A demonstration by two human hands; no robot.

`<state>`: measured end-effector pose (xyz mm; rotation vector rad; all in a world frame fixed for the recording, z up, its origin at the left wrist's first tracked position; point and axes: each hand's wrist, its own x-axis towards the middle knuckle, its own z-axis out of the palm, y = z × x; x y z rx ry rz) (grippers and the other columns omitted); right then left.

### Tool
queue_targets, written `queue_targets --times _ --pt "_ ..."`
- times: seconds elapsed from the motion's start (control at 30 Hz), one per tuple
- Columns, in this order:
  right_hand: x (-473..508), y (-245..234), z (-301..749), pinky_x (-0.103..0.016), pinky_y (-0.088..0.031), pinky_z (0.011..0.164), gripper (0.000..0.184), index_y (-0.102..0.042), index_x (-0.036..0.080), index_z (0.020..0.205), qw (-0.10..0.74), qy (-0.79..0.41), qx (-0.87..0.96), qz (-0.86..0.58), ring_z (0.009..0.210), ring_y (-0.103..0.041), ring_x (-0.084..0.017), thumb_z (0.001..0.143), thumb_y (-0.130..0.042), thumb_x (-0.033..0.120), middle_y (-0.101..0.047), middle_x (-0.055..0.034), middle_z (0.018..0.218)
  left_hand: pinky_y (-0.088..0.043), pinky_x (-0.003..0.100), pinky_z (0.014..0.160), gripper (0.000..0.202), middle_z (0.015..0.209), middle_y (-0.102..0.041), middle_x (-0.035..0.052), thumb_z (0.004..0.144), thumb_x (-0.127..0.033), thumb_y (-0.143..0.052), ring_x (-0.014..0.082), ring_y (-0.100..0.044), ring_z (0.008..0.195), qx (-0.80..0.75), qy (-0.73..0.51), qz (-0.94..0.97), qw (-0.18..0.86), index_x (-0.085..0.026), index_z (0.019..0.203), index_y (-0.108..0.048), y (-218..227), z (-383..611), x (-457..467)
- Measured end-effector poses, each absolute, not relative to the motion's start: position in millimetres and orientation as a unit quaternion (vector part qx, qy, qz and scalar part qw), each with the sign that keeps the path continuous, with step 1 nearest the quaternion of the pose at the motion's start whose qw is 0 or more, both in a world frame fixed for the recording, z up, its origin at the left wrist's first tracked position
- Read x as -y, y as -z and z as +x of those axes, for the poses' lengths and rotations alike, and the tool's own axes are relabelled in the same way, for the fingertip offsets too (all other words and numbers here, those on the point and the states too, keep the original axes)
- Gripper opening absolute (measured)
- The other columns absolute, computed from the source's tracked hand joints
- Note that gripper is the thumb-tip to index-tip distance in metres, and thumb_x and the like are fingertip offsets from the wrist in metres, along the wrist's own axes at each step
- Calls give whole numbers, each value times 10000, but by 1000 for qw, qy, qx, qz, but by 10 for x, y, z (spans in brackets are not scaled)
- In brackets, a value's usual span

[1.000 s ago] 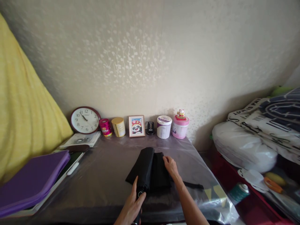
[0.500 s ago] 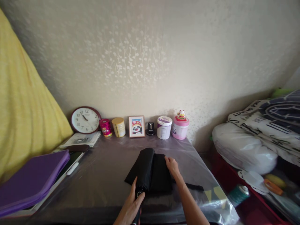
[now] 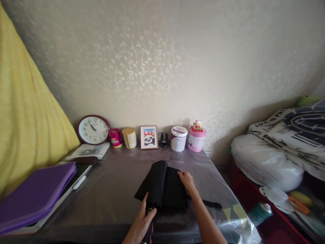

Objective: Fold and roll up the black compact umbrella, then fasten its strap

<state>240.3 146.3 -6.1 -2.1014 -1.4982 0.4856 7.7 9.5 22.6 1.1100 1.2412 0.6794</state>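
Note:
A black folding umbrella (image 3: 157, 181) lies over the table with its cloth folds loose on both sides. My left hand (image 3: 142, 217) is closed around its handle near the front edge, thumb beside a round button. My right hand (image 3: 186, 180) pinches the upper right corner of the right-hand fold. From under my right forearm a black strap (image 3: 212, 204) runs out to the right across the table cover.
The table (image 3: 114, 189) has a clear plastic cover. Along the wall stand a clock (image 3: 93, 129), tins, a framed panda picture (image 3: 149, 137) and tubs (image 3: 179, 139). Purple folder (image 3: 38, 193) at left; bags and a spray can (image 3: 261, 213) at right beyond the table's edge.
Almost nothing differs. The whole view has shifted very slightly, while both hands keep their hold on the umbrella.

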Motion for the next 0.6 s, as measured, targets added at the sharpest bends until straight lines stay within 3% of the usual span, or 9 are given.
queue_targets --times 0.13,0.3,0.4,0.5,0.6 --pt "-1419 51 2431 -234 -392 623 228 -659 178 689 290 -189 546 -763 727 -616 -182 775 -485 299 -676 -58 722 -360 165 329 820 448 -443 -94 787 -578 -360 88 -440 336 -538 -293 475 632 -257 1359 132 -256 64 -88" --pt "-1424 -47 2415 -214 -382 524 309 -644 144 617 347 -220 526 -745 605 -586 -160 761 -463 348 -634 -27 583 -356 179 342 758 451 -428 -92 826 -508 -326 97 -441 346 -572 -274 487 600 -234 1364 131 -300 101 -78" --pt "-1464 -139 2357 -211 -403 536 312 -652 133 657 383 -236 517 -728 633 -591 -163 744 -466 368 -643 -28 616 -406 211 437 710 499 -496 -69 845 -449 -307 106 -485 391 -600 -256 522 550 -214 1375 102 -258 126 -90" --pt "-1511 -237 2245 -211 -421 553 304 -661 126 730 413 -251 512 -710 670 -599 -166 728 -475 366 -660 -39 685 -442 242 648 681 765 -644 27 850 -390 -323 127 -594 581 -601 -253 575 495 -183 1386 44 -187 137 -110" --pt "-1554 -324 2091 -201 -415 495 299 -659 121 773 423 -276 512 -694 589 -592 -147 736 -465 346 -653 -28 659 -409 241 764 674 988 -640 88 851 -354 -335 148 -624 768 -602 -244 604 461 -153 1388 19 -153 148 -119"
